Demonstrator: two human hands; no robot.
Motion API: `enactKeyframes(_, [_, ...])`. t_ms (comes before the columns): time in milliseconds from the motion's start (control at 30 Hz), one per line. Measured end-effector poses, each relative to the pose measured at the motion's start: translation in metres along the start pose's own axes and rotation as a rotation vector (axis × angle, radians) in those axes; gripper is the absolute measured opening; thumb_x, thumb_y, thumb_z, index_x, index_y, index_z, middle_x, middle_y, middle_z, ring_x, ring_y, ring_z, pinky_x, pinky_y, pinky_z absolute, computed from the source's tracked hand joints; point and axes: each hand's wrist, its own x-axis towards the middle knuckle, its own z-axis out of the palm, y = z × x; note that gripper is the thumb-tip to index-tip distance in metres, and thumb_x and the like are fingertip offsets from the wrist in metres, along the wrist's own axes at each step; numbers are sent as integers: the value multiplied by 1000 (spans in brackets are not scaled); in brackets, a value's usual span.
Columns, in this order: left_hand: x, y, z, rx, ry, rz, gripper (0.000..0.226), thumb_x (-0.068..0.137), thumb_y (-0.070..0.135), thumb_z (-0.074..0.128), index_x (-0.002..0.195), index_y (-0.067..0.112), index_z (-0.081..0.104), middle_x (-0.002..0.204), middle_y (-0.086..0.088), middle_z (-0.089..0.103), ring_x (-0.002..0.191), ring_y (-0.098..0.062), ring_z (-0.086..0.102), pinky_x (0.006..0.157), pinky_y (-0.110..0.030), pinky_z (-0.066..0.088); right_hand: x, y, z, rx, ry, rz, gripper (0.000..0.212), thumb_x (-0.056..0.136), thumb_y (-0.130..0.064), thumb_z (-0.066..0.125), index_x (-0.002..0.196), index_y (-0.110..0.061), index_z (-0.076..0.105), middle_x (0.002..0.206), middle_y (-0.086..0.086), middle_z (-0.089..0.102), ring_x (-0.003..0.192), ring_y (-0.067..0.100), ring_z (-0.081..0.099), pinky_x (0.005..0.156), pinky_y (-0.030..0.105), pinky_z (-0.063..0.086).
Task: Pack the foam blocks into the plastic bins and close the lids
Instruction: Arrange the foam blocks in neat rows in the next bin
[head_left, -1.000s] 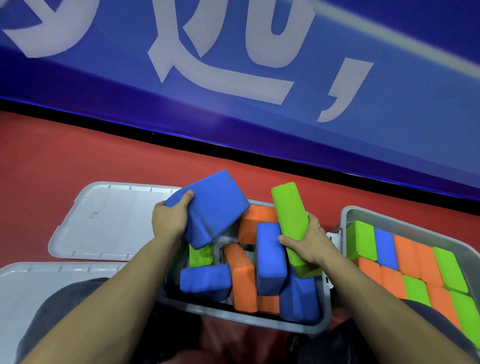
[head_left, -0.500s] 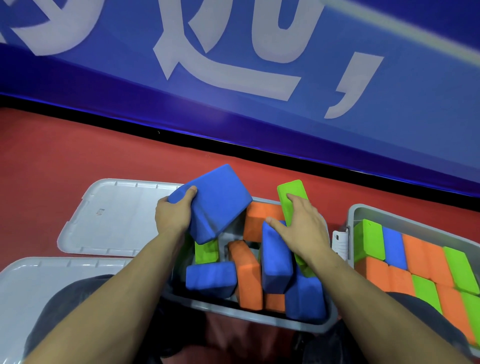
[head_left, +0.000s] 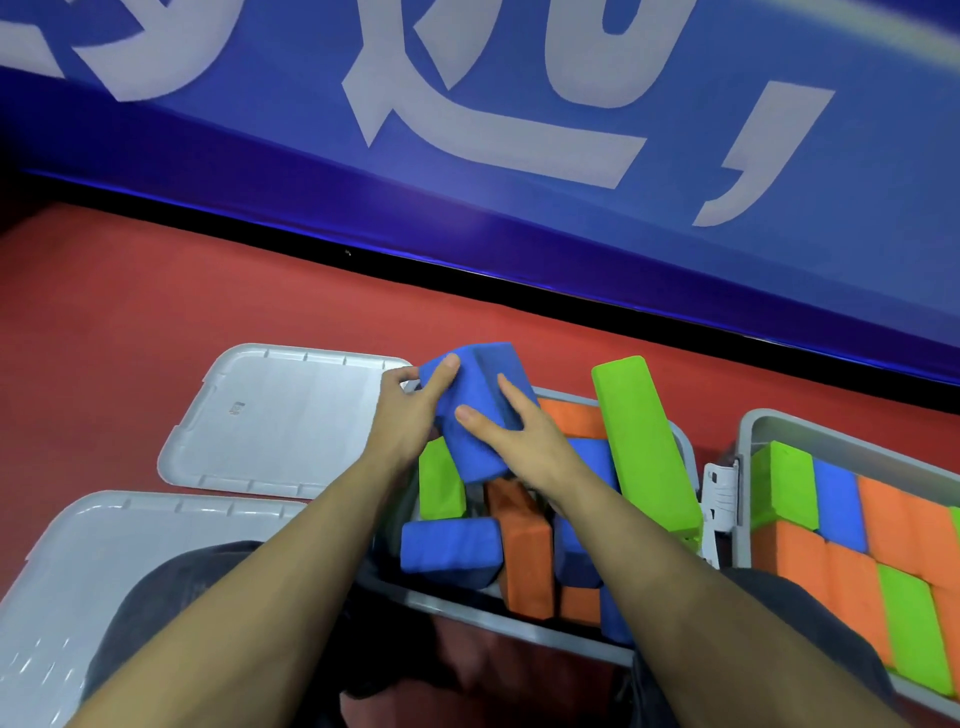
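now both hands (head_left: 457, 421) hold — blue block (head_left: 480, 415).

The grey plastic bin on the right (head_left: 748, 431) is cut by the right picture edge, so its far rows of blocks are not seen. The large grey lid at lower left (head_left: 104, 540) runs out of the frame. The right forearm hides part of the middle grey bin (head_left: 467, 608). The small label on the flat grey lid (head_left: 236, 409) is too small to read
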Motion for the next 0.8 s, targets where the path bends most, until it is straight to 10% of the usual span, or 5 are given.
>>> enactKeyframes(233, [3, -4, 0, -31, -203, 41, 57, 93, 59, 53, 127, 14, 59, 130, -3, 68, 114, -21, 69, 105, -50, 50, 5, 0, -5, 46, 174, -81, 88, 67, -55, 89, 140, -32, 45, 128, -16, 58, 114, 8, 60, 90, 27, 50])
enactKeyframes(433, [7, -16, 1, 49, -234, 31, 33, 104, 31, 52, 134, 18, 58, 129, 2, 68, 117, -15, 65, 97, -36, 52, 15, 6, -12, -1, 270, -105, 78, 76, -47, 85, 141, -25, 48, 121, -13, 58, 109, 10, 57, 85, 25, 43])
enactKeyframes(600, [20, -73, -16, 547, -32, -93, 40, 96, 21, 66, 131, 4, 55, 100, -6, 69, 87, -19, 63, 80, -24, 49, 17, 19, -12, 72, 320, -97, 64, 80, -44, 83, 133, -23, 54, 120, -9, 63, 109, 14, 61, 86, 25, 44])
enactKeyframes(800, [23, -120, -30, 1065, -238, -172, 73, 81, 40, 81, 140, 14, 48, 137, -12, 56, 124, -28, 57, 105, -35, 44, 23, 34, -12, 82, 288, -102, 60, 80, -46, 82, 130, -24, 57, 119, -8, 66, 107, 11, 63, 83, 22, 47])
